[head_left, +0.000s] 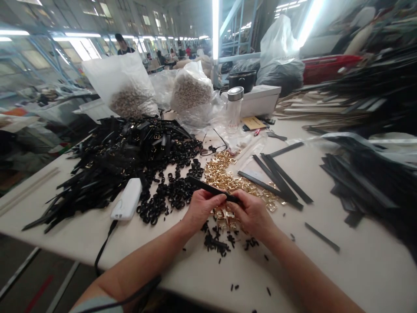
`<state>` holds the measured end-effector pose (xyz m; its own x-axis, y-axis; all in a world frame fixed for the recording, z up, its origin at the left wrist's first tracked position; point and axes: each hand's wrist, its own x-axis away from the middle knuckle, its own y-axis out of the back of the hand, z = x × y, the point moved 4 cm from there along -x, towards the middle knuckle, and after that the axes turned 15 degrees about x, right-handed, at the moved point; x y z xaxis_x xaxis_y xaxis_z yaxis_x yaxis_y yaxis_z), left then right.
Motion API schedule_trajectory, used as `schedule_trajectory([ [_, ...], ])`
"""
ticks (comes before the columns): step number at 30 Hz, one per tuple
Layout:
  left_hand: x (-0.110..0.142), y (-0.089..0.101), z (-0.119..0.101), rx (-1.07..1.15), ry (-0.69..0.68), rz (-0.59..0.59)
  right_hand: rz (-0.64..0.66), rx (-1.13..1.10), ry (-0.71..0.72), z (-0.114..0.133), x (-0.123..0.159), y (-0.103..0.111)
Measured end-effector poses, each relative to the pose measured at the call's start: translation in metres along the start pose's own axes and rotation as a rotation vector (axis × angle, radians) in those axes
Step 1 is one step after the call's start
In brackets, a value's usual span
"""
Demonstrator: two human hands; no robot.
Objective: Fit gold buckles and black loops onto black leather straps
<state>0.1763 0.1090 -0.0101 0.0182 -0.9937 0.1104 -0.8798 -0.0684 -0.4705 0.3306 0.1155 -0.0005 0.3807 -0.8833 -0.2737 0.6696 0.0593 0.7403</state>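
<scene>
A black strap is held between my two hands above the table. My left hand pinches it near the middle, thumb on top. At the strap's right end, the fingers of my right hand close around it; the tip is hidden by them. Under and behind my hands lies a pile of gold buckles. To the left is a heap of small black loops. Short black scraps are scattered on the table in front of my wrists.
A big pile of black straps with buckles covers the table's left side, beside a white power bank with a cable. Loose straps lie right. Eyeglasses, a glass bottle and filled plastic bags stand behind.
</scene>
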Motion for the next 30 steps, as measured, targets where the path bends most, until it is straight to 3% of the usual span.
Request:
schedule_trajectory([
  [6, 0.002, -0.001, -0.004, -0.034, -0.030, 0.013, -0.092, -0.012, 0.041, 0.001, 0.002, -0.001],
  [11, 0.005, -0.001, -0.019, -0.193, -0.320, 0.137, -0.176, -0.042, 0.046, -0.003, 0.001, 0.004],
  [13, 0.004, 0.005, -0.026, -0.216, -0.384, 0.116, -0.199, 0.006, 0.060, -0.005, 0.000, 0.009],
  [16, -0.002, 0.021, -0.037, -0.157, -0.356, -0.032, -0.256, 0.075, 0.047, -0.012, 0.000, 0.017],
  [23, -0.004, 0.074, -0.098, -0.195, -0.469, -0.286, -0.384, 0.206, -0.020, -0.042, -0.008, 0.031],
  [30, 0.026, 0.177, -0.175, -0.151, -0.669, -0.574, -0.471, 0.359, -0.086, -0.054, -0.011, 0.050],
])
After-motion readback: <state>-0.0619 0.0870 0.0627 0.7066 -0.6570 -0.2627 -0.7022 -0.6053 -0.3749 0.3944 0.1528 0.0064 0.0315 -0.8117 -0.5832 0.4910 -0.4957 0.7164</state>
